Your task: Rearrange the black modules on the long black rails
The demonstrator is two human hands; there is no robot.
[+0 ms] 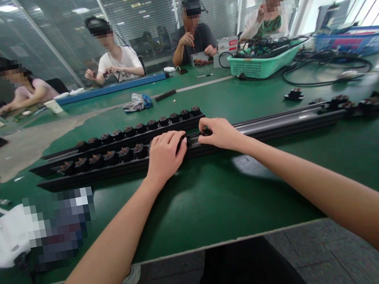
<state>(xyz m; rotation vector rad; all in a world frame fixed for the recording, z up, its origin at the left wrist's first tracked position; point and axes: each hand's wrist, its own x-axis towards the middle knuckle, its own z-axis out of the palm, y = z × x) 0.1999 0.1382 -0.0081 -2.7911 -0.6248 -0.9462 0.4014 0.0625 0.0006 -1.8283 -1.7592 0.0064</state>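
In front of me lies a long black metal rail (281, 121), a row of round black socket modules (109, 158) with copper-coloured contacts sitting along its left part. My left hand (166, 155) is over the right end of that row, its fingers curled round a black module (181, 143) that they partly cover. Just to its right, above the rail's channel, my right hand (220, 132) pinches another small black module (206, 131) between thumb and fingers. Whether this piece touches the rail cannot be made out. Behind, a second rail (168, 128) carries a similar row.
Several loose modules (344, 102) lie at the front rail's right end, another (293, 94) behind them. A white device (13, 234) is at left. Farther back are a crumpled cloth (137, 103), a green basket (267, 62) of cables and a blue basket (358, 41). Several people sit opposite.
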